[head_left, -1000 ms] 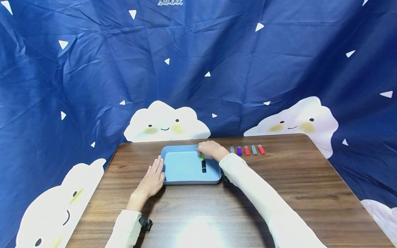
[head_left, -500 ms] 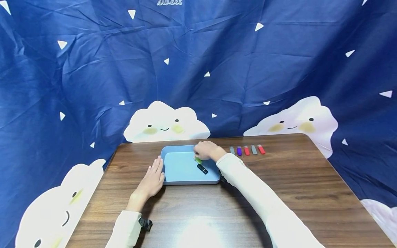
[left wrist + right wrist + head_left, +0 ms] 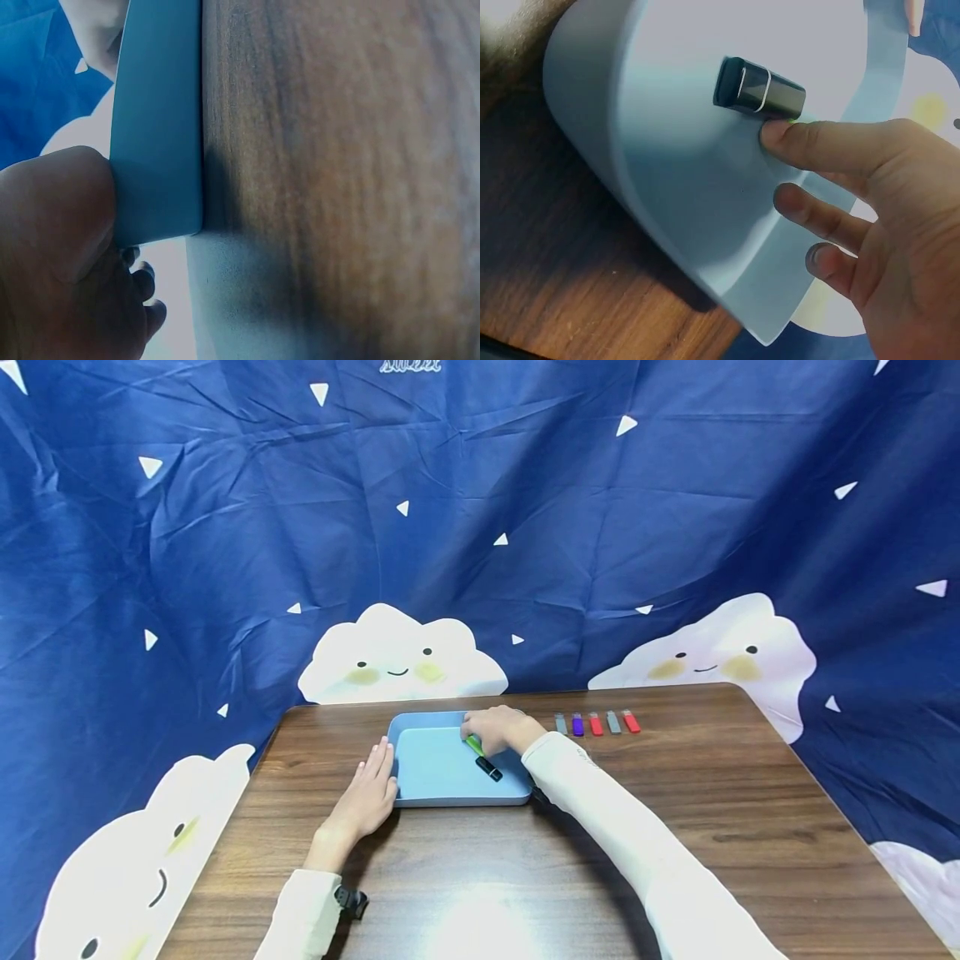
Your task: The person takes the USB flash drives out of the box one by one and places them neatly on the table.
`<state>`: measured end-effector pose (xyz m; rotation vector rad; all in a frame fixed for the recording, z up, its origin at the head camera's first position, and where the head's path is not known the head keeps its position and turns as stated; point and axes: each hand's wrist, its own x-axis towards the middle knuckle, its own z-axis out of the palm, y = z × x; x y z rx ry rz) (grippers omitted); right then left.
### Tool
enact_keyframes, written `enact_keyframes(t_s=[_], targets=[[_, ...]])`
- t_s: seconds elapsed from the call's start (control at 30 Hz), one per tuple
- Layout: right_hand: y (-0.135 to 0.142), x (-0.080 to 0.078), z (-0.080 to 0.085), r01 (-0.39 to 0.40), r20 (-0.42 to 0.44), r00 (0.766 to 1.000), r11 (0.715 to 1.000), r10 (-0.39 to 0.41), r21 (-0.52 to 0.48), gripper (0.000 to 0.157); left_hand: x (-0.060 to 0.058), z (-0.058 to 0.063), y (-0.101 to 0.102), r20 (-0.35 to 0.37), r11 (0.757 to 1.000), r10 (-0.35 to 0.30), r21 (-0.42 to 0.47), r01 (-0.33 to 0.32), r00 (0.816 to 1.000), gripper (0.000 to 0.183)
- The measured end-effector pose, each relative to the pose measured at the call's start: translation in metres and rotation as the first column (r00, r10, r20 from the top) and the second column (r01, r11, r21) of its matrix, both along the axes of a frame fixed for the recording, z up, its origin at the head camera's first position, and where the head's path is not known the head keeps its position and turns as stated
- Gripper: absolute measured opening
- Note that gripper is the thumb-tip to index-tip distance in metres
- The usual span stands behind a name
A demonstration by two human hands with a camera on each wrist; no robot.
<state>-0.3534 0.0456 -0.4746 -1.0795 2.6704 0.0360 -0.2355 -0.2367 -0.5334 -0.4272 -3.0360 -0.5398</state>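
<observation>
A light blue tray (image 3: pixel 431 770) lies on the wooden table, its left side touched by the straight fingers of my left hand (image 3: pixel 367 793). In the left wrist view, the left thumb (image 3: pixel 64 199) lies along the tray's corner. My right hand (image 3: pixel 501 729) reaches into the tray's right half, thumb and fingertips pinching a green USB stick (image 3: pixel 475 745), mostly hidden by them. Just in front of it, a black USB stick (image 3: pixel 489 768) lies slanted on the tray floor. The right wrist view shows this black stick, with a pale band around it, right beside the thumb tip (image 3: pixel 780 136).
Right of the tray, several USB sticks stand in a row: grey (image 3: pixel 561 724), purple (image 3: pixel 577 725), red (image 3: pixel 596 724), another grey and another red. A blue cloth backdrop (image 3: pixel 480 527) with clouds hangs behind the table (image 3: pixel 675 793).
The black USB stick has turned from straight to slanted. My right hand has shifted slightly left with the green stick, which now slants too. The left hand stays put.
</observation>
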Motion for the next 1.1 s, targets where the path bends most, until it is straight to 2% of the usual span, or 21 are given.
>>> enact_keyframes(t_s=[0.2,0.5,1.1], targets=[[0.0,0.0,0.0,0.005,-0.028,1.0,1.0,-0.004,0.009,0.039,0.0,0.0,0.0,-0.006,1.0,-0.003,0.006,0.003,1.0,0.063],[0.003,-0.004,-0.001,0.011,-0.045,0.999,1.0,-0.012,-0.02,0.046,0.0,0.0,0.0,0.004,1.0,0.001,0.008,-0.001,1.0,0.063],[0.011,-0.007,0.002,-0.019,-0.06,0.998,0.998,0.016,-0.052,0.048,0.001,0.001,0.0,-0.011,1.0,-0.006,0.01,0.006,1.0,0.063]])
